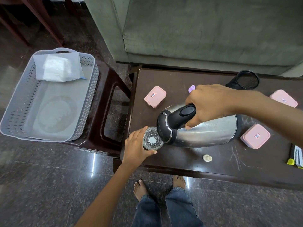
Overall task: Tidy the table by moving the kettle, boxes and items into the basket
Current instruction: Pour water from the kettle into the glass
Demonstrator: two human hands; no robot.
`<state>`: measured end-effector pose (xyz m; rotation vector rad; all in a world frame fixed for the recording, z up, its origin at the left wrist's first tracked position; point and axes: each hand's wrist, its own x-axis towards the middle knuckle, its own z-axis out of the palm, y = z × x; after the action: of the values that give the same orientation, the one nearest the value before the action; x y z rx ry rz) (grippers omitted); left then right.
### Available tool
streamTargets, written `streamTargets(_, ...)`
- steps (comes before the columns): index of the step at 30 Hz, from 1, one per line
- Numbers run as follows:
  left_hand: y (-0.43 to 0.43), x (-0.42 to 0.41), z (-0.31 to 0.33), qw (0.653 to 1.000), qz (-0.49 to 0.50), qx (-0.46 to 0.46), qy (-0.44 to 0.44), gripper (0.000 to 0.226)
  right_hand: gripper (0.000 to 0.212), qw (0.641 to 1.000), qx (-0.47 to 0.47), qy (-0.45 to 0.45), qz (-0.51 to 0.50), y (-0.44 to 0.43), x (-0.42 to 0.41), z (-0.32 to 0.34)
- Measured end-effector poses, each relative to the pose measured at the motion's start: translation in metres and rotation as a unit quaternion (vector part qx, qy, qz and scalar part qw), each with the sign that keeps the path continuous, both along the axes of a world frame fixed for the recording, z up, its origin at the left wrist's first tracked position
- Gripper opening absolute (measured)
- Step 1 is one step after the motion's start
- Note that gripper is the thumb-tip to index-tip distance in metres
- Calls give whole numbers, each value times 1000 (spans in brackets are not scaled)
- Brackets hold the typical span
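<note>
The right grip (209,104) is closed round the handle (183,115) of the kettle (206,133), which is tipped below it over the desk (180,162) toward a glass (153,140) clasped by the left grip (136,145). The kettle is likely heavy, rigid, slick steel: carry by the handle.

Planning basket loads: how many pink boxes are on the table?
3. One pink box beyond the kettle, one far right, one by its base. The right arm may hide others.

We gripped the kettle (205,133) by its black handle with our right hand (211,104), tilting its spout over the glass (152,139) held by our left hand (136,148) at the kettle's 9 o'clock. Around the kettle, on the table (180,161), the left box (155,96) lay at 10 o'clock, the far box (283,98) at 2 and the near box (255,136) at 3.
</note>
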<state>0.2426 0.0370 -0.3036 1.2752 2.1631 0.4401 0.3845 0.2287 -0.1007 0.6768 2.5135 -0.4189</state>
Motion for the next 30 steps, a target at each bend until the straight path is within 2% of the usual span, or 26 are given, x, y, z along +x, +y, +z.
streamTargets(30,0,0,2,1000,-4,4,4,97,47,1000,-15,17,6,-3,3,-7)
